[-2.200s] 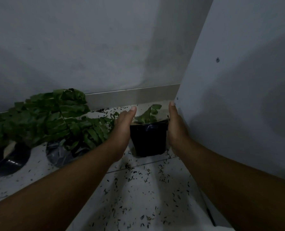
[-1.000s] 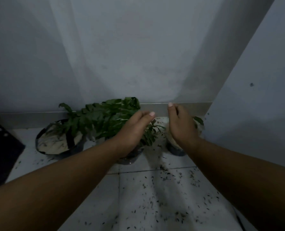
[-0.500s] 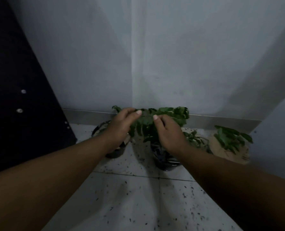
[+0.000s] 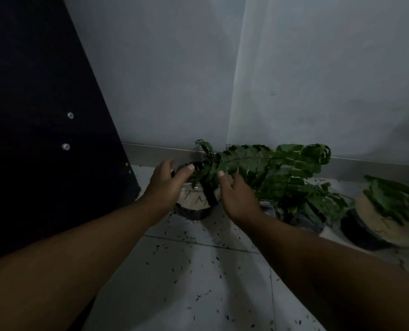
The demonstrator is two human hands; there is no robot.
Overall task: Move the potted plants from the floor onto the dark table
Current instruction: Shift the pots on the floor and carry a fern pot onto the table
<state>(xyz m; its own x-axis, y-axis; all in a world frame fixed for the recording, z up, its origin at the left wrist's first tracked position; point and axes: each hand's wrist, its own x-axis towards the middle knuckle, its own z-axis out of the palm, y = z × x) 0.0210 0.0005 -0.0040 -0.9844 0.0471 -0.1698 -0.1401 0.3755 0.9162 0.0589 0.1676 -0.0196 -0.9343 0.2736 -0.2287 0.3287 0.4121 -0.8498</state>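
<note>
Head view, dim corner. Left hand point(image 4: 169, 185) and right hand point(image 4: 238, 199) reaching down either side of the leftmost pot point(image 4: 194, 206) on the speckled floor point(image 4: 198, 283), fingers point(image 4: 186, 169) loosely spread, gripping nothing. Pot upright against the baseboard point(image 4: 151, 152), just right of a dark panel point(image 4: 36, 115). Fern fronds point(image 4: 270, 168) arching with long axis left to right, tips pointing right, above a middle pot point(image 4: 301, 220). Third pot point(image 4: 370, 230) at far right, tilted, sandy soil showing.
</note>
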